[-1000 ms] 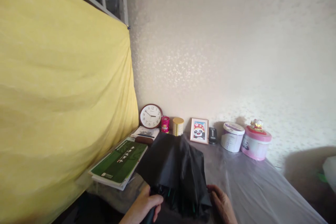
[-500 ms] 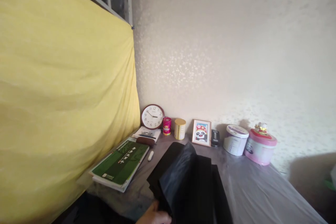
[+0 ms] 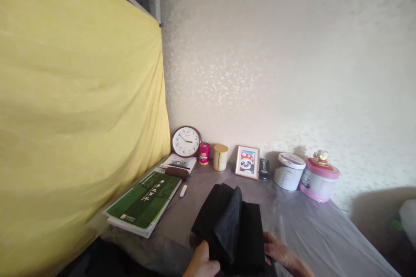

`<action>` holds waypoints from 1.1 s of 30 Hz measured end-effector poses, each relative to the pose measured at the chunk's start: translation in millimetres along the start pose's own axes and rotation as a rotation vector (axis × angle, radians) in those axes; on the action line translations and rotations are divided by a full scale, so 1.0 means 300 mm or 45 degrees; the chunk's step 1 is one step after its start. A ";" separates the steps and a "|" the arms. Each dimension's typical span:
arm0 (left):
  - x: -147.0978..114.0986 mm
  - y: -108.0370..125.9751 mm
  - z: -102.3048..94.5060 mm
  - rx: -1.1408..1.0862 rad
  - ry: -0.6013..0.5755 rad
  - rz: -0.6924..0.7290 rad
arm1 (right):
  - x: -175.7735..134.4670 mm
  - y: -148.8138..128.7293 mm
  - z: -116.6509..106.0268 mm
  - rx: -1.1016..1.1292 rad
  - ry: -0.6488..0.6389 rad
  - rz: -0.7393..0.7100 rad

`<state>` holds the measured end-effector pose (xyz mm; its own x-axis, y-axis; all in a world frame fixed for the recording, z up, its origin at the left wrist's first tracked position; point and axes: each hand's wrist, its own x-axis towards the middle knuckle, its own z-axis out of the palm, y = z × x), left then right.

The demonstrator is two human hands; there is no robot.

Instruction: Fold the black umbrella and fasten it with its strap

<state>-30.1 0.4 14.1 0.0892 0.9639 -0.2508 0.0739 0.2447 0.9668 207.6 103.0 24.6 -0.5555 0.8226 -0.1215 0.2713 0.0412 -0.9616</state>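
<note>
A black folded thing with stiff-looking panels and a loose, thinner flap (image 3: 251, 233) stands at the near edge of the table, its exact kind unclear. My left hand (image 3: 202, 262) is closed on its lower left edge, thumb on the near side. On the opposite side, my right hand (image 3: 280, 252) holds the right edge, with some fingers hidden behind the black panel. The flap leans up from the middle between the two hands.
Green books (image 3: 146, 201) lie left, near a white capsule-shaped object (image 3: 183, 191) and brown case (image 3: 176, 173). Along the wall stand a clock (image 3: 186, 141), pink tin (image 3: 204, 154), yellow-lidded can (image 3: 220, 158), panda picture frame (image 3: 247, 162), white tub (image 3: 289, 172) and pink tub (image 3: 318, 184).
My right hand has come into view and taken the right edge of the black thing. Its panels have drawn closer together, and my left hand shows more fully. The view has shifted slightly.
</note>
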 end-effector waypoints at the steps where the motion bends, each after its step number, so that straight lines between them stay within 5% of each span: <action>1: 0.010 0.002 0.010 0.101 0.039 -0.015 | -0.012 0.004 -0.008 -0.040 -0.071 0.052; 6: 0.039 0.017 0.047 0.666 0.207 0.000 | -0.098 0.051 -0.063 -0.326 0.054 0.111; 13: 0.040 0.028 0.100 1.223 0.208 -0.025 | -0.212 0.121 -0.117 -0.904 0.372 0.094; 23: 0.011 -0.023 0.032 1.135 0.125 0.184 | -0.252 0.224 -0.125 -0.903 0.572 -0.021; 29: 0.016 -0.064 0.051 0.909 0.139 0.235 | -0.217 0.073 -0.118 -0.841 1.022 -0.289; 33: 0.014 -0.066 0.088 0.997 0.120 0.206 | -0.142 -0.095 -0.027 -0.986 0.909 -0.544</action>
<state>-4.9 -3.1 -7.3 0.0766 0.9945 -0.0715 0.7454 -0.0095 0.6666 230.1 71.4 59.2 -0.2118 0.7822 0.5859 0.7178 0.5313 -0.4499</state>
